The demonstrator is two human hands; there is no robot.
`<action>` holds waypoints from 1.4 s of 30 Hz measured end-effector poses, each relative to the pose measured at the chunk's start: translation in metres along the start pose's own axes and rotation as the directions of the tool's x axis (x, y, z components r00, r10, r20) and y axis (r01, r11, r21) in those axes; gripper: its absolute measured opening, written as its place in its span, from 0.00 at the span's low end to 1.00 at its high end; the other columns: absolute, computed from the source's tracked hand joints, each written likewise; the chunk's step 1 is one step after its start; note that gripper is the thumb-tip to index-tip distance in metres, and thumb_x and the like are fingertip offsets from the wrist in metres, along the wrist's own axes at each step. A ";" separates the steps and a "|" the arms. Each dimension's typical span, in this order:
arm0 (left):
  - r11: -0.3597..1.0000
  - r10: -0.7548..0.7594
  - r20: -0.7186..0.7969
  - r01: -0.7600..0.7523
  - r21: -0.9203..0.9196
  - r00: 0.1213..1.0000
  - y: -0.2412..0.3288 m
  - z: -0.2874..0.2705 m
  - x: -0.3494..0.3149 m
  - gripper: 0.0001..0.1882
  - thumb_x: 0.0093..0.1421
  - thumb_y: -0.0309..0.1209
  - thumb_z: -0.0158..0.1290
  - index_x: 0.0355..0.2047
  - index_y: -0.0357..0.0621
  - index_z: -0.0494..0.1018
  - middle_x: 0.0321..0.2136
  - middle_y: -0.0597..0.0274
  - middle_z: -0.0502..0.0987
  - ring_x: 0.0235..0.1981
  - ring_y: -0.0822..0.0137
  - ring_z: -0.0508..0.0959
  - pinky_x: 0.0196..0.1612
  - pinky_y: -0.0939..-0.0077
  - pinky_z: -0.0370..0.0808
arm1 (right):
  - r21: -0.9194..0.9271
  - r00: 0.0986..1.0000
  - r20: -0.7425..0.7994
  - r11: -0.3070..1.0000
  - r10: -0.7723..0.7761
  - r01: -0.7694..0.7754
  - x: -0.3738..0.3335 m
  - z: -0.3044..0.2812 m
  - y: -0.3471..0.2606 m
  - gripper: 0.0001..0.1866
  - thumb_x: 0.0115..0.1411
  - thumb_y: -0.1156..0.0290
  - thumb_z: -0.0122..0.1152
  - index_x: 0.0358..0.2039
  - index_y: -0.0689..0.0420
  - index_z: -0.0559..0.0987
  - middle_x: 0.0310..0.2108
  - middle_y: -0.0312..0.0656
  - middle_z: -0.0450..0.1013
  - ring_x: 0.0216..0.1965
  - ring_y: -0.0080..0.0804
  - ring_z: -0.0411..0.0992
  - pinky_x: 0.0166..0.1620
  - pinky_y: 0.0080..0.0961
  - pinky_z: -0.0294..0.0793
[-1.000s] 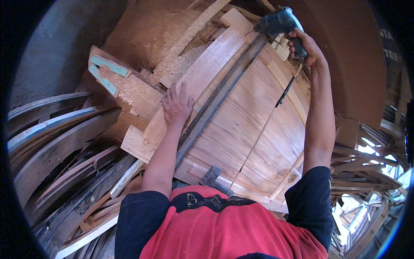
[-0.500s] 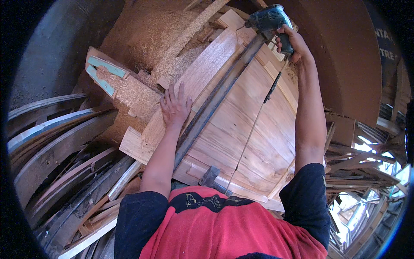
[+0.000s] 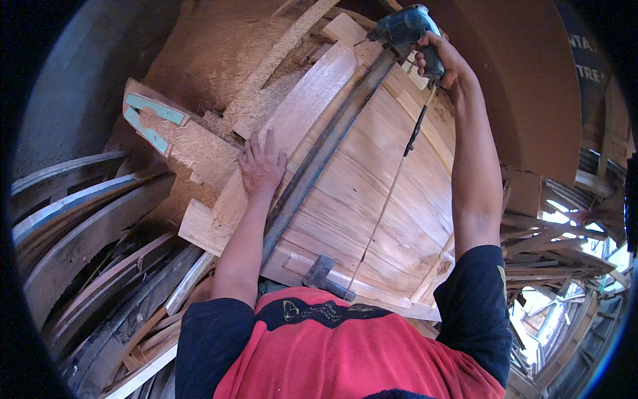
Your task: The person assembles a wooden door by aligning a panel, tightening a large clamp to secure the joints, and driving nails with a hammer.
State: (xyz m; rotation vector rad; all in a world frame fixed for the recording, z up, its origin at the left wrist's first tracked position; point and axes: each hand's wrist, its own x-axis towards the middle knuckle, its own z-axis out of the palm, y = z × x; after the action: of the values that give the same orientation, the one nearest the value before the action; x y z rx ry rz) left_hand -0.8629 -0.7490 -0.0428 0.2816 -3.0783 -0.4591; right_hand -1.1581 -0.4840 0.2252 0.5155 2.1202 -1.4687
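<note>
My right hand [image 3: 446,61] is wrapped around the handle of a teal power drill [image 3: 403,25] at the far end of the workpiece. The drill points left, and its tip is hard to make out against the wood. From the handle a cord [image 3: 384,207] runs back toward my body over a wooden panel [image 3: 379,179]. My left hand [image 3: 261,166] lies flat with fingers spread on a pale plank [image 3: 316,90] along the panel's left side. Between that plank and the panel stretches a long metal clamp bar [image 3: 325,147], with a metal block [image 3: 319,271] near my chest.
Curved timber pieces [image 3: 86,246] are stacked at the left. Sawdust and shavings [image 3: 219,66] cover the ground beyond, beside a wooden piece with light-green strips [image 3: 156,110]. A brown sheet [image 3: 525,86] stands at the right, with scrap wood [image 3: 551,249] piled nearer.
The whole scene has shifted slightly left in view. My right hand keeps its grip on the drill, and my left hand stays flat on the plank.
</note>
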 end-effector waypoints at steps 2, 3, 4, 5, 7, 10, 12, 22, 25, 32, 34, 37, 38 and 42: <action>1.000 -0.008 0.003 0.008 0.002 1.000 0.000 0.001 0.000 0.36 0.61 0.52 0.47 0.68 0.59 0.55 0.63 0.50 0.59 0.61 0.51 0.63 0.59 0.47 0.60 | 0.033 0.998 0.037 0.998 0.050 -0.051 0.008 -0.010 0.001 0.11 0.58 0.62 0.54 0.34 0.58 0.70 0.17 0.34 0.69 0.16 0.21 0.67 0.22 0.21 0.72; 1.000 -0.006 0.000 0.006 0.003 1.000 0.000 0.001 0.000 0.36 0.61 0.52 0.47 0.68 0.59 0.55 0.63 0.50 0.59 0.61 0.51 0.63 0.59 0.47 0.60 | 0.044 0.998 0.035 0.998 0.047 -0.049 0.009 -0.012 0.003 0.11 0.58 0.62 0.54 0.33 0.57 0.70 0.18 0.34 0.69 0.16 0.21 0.67 0.22 0.21 0.72; 1.000 -0.004 -0.003 0.004 0.004 1.000 0.000 0.001 0.000 0.36 0.61 0.52 0.47 0.68 0.59 0.55 0.62 0.50 0.59 0.61 0.51 0.63 0.59 0.47 0.60 | 0.056 0.998 0.033 0.997 0.045 -0.047 0.010 -0.013 0.003 0.11 0.58 0.62 0.54 0.33 0.56 0.70 0.18 0.35 0.69 0.16 0.21 0.67 0.22 0.21 0.72; 1.000 0.001 -0.007 -0.001 0.002 1.000 0.001 0.001 0.000 0.36 0.61 0.52 0.47 0.68 0.59 0.55 0.62 0.50 0.60 0.60 0.51 0.63 0.59 0.47 0.60 | 0.068 0.999 0.026 0.997 0.042 -0.043 0.009 -0.015 0.003 0.11 0.58 0.62 0.54 0.32 0.56 0.70 0.18 0.35 0.69 0.16 0.21 0.68 0.22 0.21 0.72; 1.000 0.020 -0.033 -0.021 -0.007 0.999 0.002 0.001 0.001 0.36 0.61 0.52 0.47 0.68 0.59 0.55 0.62 0.50 0.60 0.60 0.51 0.63 0.59 0.48 0.60 | 0.060 0.999 0.014 0.998 0.032 -0.033 0.007 -0.017 0.001 0.10 0.58 0.62 0.55 0.31 0.55 0.69 0.18 0.35 0.69 0.16 0.21 0.68 0.22 0.22 0.73; 1.000 0.018 -0.041 -0.017 0.011 0.999 0.000 -0.001 -0.001 0.35 0.61 0.51 0.48 0.67 0.59 0.56 0.61 0.50 0.60 0.60 0.51 0.63 0.59 0.49 0.60 | 0.032 1.000 0.027 0.999 0.006 -0.007 0.011 -0.011 -0.003 0.09 0.57 0.62 0.56 0.29 0.53 0.69 0.18 0.34 0.69 0.16 0.21 0.69 0.22 0.23 0.74; 1.000 0.017 -0.031 -0.016 0.018 0.999 0.002 -0.003 0.001 0.35 0.61 0.51 0.48 0.67 0.58 0.57 0.61 0.50 0.61 0.60 0.51 0.63 0.59 0.50 0.60 | 0.011 1.000 0.028 1.000 0.013 -0.013 0.016 -0.012 -0.006 0.09 0.57 0.62 0.56 0.29 0.53 0.69 0.18 0.34 0.69 0.16 0.21 0.69 0.22 0.23 0.74; 0.999 0.037 -0.074 -0.036 0.015 0.997 0.006 -0.009 0.003 0.33 0.60 0.49 0.51 0.64 0.56 0.61 0.59 0.50 0.64 0.58 0.52 0.66 0.57 0.51 0.64 | -0.015 0.993 0.080 0.996 0.083 -0.082 0.028 -0.025 -0.007 0.10 0.57 0.63 0.56 0.30 0.56 0.71 0.17 0.33 0.69 0.15 0.20 0.68 0.22 0.21 0.74; 1.000 0.011 -0.050 -0.010 0.017 0.999 0.003 -0.007 0.000 0.33 0.60 0.49 0.51 0.65 0.56 0.61 0.59 0.50 0.64 0.59 0.51 0.65 0.57 0.50 0.63 | -0.026 0.997 0.042 0.998 0.062 -0.061 0.034 -0.015 -0.002 0.10 0.57 0.63 0.56 0.30 0.56 0.71 0.18 0.33 0.69 0.16 0.19 0.68 0.22 0.21 0.74; 1.000 -0.002 0.029 0.003 -0.023 1.000 0.003 -0.005 0.002 0.35 0.61 0.51 0.47 0.67 0.58 0.56 0.62 0.49 0.59 0.61 0.48 0.62 0.61 0.46 0.58 | -0.079 0.994 0.102 0.996 0.050 -0.042 0.043 -0.010 0.000 0.10 0.58 0.63 0.55 0.29 0.55 0.71 0.18 0.33 0.69 0.16 0.19 0.69 0.22 0.21 0.74; 1.000 -0.006 0.030 0.007 -0.028 1.000 0.003 -0.007 0.002 0.35 0.62 0.50 0.47 0.67 0.58 0.57 0.62 0.49 0.60 0.61 0.48 0.62 0.61 0.46 0.58 | -0.083 0.990 0.138 0.996 0.004 0.007 0.038 -0.005 -0.002 0.09 0.58 0.63 0.56 0.29 0.55 0.71 0.18 0.33 0.69 0.16 0.19 0.69 0.22 0.21 0.74; 0.999 0.002 0.007 -0.002 -0.040 1.000 0.002 -0.005 0.001 0.35 0.62 0.50 0.48 0.67 0.58 0.57 0.62 0.48 0.60 0.61 0.48 0.62 0.60 0.47 0.59 | -0.096 0.990 0.141 0.995 0.012 0.001 0.033 -0.001 -0.002 0.09 0.57 0.63 0.56 0.28 0.54 0.71 0.17 0.33 0.69 0.16 0.19 0.69 0.22 0.21 0.75; 0.999 0.009 -0.003 -0.009 -0.045 1.000 0.001 -0.004 0.000 0.35 0.62 0.50 0.48 0.67 0.58 0.57 0.61 0.48 0.61 0.61 0.48 0.62 0.60 0.47 0.59 | -0.100 0.991 0.132 0.995 0.028 -0.015 0.032 -0.001 -0.001 0.09 0.57 0.63 0.56 0.28 0.54 0.71 0.17 0.33 0.69 0.16 0.19 0.69 0.22 0.21 0.75; 1.000 0.009 -0.003 -0.009 -0.025 1.000 0.002 -0.003 0.001 0.35 0.61 0.50 0.48 0.68 0.58 0.56 0.61 0.49 0.61 0.61 0.49 0.62 0.60 0.47 0.59 | -0.092 0.991 0.136 0.996 0.008 0.005 0.039 -0.006 0.003 0.09 0.57 0.63 0.56 0.28 0.54 0.70 0.17 0.33 0.70 0.16 0.19 0.69 0.22 0.22 0.75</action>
State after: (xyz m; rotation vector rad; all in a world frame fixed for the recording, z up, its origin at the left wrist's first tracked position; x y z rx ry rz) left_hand -0.8639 -0.7482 -0.0392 0.2676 -3.0672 -0.4965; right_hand -1.1886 -0.4767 0.2012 0.3719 2.0681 -1.3579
